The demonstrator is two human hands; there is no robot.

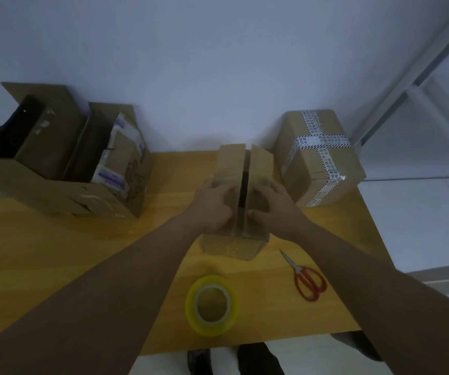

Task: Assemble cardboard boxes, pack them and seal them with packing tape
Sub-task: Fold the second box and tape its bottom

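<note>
A small cardboard box [232,246] stands in the middle of the yellow table [55,247]. Its two top flaps are folded almost together, with a dark gap between them. My left hand [215,201] presses flat on the left flap. My right hand [268,203] presses on the right flap, its thumb at the gap. A roll of yellow packing tape [212,304] lies flat near the table's front edge. Red-handled scissors [305,278] lie to the right of the roll.
A sealed box with printed tape [319,158] sits at the back right. A large open carton [55,190] holding smaller boxes and dark items fills the back left. The wall stands behind. The table ends at the right over a pale floor.
</note>
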